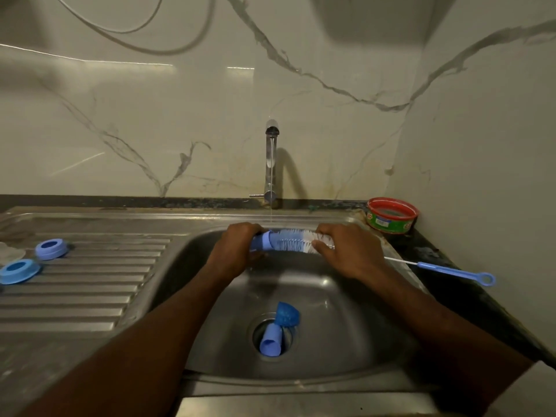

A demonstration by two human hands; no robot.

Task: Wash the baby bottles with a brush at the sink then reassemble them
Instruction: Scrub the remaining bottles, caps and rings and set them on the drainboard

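Steel sink (346,341) under marble wall (150,115), tap (271,164) trickling. Left hand (237,251) gripping brush (288,240) handle, right hand (346,251) pinching bristles. Rings (51,249) on drainboard (90,281).

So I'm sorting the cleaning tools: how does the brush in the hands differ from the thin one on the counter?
The bottle brush is thick with bushy blue-and-white bristles; the thin brush is slender with a narrow white tip. The bottle brush is gripped by both hands under the tap's stream; the thin brush lies untouched. Both have blue handles.
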